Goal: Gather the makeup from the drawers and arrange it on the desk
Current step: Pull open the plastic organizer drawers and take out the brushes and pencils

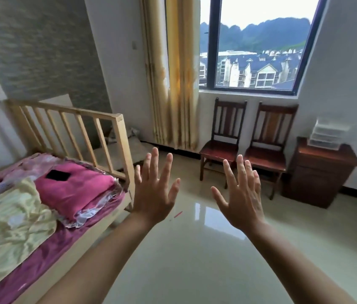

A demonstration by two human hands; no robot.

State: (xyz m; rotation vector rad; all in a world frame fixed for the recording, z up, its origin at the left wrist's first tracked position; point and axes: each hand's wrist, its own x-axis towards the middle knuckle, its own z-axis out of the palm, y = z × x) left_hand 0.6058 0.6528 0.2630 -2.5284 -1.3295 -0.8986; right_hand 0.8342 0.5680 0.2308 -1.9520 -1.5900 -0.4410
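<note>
Left hand (154,191) and right hand (242,194) are raised with fingers spread, holding nothing; bed (41,216) at left, two chairs (245,150) and drawer unit (324,137) on cabinet (318,178) far right.

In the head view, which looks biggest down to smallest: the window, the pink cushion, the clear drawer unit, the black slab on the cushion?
1. window
2. pink cushion, helped by nearness to the camera
3. clear drawer unit
4. black slab
True sizes stay unsure.
</note>
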